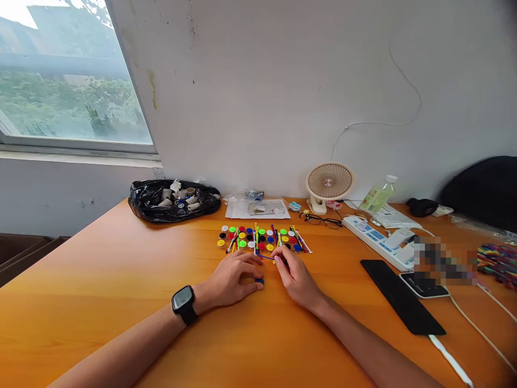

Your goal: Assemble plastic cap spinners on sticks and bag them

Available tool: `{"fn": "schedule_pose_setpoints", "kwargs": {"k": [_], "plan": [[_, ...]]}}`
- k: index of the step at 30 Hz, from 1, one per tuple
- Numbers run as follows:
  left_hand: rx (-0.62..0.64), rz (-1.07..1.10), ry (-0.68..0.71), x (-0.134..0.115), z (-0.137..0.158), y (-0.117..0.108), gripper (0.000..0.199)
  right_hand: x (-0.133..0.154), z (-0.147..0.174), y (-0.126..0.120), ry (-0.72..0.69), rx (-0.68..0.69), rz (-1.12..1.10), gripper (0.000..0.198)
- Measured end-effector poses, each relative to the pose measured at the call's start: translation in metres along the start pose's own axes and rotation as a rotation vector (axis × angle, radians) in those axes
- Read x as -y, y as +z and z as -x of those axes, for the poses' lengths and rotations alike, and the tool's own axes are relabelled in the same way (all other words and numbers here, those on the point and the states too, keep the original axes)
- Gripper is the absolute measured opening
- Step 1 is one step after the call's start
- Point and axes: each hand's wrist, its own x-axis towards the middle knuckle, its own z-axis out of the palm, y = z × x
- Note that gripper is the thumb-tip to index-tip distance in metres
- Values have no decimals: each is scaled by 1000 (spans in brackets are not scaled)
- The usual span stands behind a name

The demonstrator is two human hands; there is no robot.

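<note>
My left hand point(239, 276), with a black watch on the wrist, rests low over the table. Its thumb and a fingertip close around a small blue plastic disc point(259, 281). Between the thumb and fingers of my right hand point(294, 272) is a thin blue plastic stick point(265, 257), pointing left toward my left fingertips. Just beyond both hands lie rows of round plastic pieces, among them a yellow disc point(221, 243) and a green disc point(242, 244). Bundles of coloured sticks point(301, 240) lie between these rows.
Against the wall sit a black plastic bag point(173, 202) of cardboard rolls, white paper point(238, 210) and a clip fan point(330, 181). To the right are glasses point(323, 220), a bottle point(377, 195), a power strip point(377, 240), a black flat pad point(402, 296) and trailing cables.
</note>
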Motion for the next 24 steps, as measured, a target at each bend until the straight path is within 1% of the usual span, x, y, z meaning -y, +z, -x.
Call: {"fn": "schedule_pose_setpoints", "kwargs": {"k": [6, 9, 12, 14, 15, 16, 17, 20, 21, 24], "plan": [[-18, -4, -20, -1, 2, 0, 13, -1, -2, 0, 86, -50, -101, 16], [-21, 15, -1, -3, 4, -1, 17, -3, -5, -1, 102, -60, -145, 17], [-24, 49, -12, -4, 5, -2, 34, -2, -4, 1, 105, 8, -215, 14], [-71, 86, -50, -5, 6, -3, 50, 2, -1, 4, 111, 93, -257, 14], [-105, 106, -66, -5, 6, -3, 53, 4, 1, 5, 111, 133, -266, 14], [-133, 127, -72, -6, 6, -3, 51, 7, 3, 6, 107, 168, -267, 14], [-147, 143, -72, -6, 6, -3, 45, 9, 5, 7, 100, 195, -263, 13], [-115, 149, -70, -5, 6, -1, 19, 14, 9, 8, 87, 238, -244, 10], [-98, 137, -73, -5, 6, -1, 13, 14, 9, 8, 88, 243, -238, 10], [-68, 113, -83, -3, 6, 0, 12, 14, 9, 8, 97, 246, -225, 8]]}}
